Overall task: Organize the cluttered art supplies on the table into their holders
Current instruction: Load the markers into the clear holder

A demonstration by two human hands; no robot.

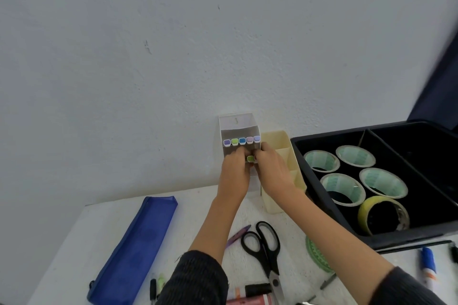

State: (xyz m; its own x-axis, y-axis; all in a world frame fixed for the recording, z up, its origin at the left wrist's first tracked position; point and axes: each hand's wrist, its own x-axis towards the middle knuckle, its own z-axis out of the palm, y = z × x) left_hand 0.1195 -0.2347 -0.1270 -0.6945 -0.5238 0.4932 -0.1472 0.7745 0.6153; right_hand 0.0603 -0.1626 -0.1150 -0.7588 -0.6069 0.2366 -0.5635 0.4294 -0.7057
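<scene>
A white marker box [238, 124] stands against the wall with several colour-capped markers [241, 141] in its back row. My left hand [234, 173] and my right hand [272, 171] are both at the box front, fingers curled round markers; a green-capped marker [250, 158] shows between them. A cream compartment holder [280, 146] stands right of the box. Black-handled scissors [266, 247] and a purple pen [239, 235] lie on the white table [99, 220].
A blue pencil pouch [138, 245] lies at the left. A black bin [421, 233] at the right holds several tape rolls [343, 188]. A green tape roll [317, 255], a blue-capped marker [428, 267], a red tube [250, 301] and small pens [157, 285] lie near the front edge.
</scene>
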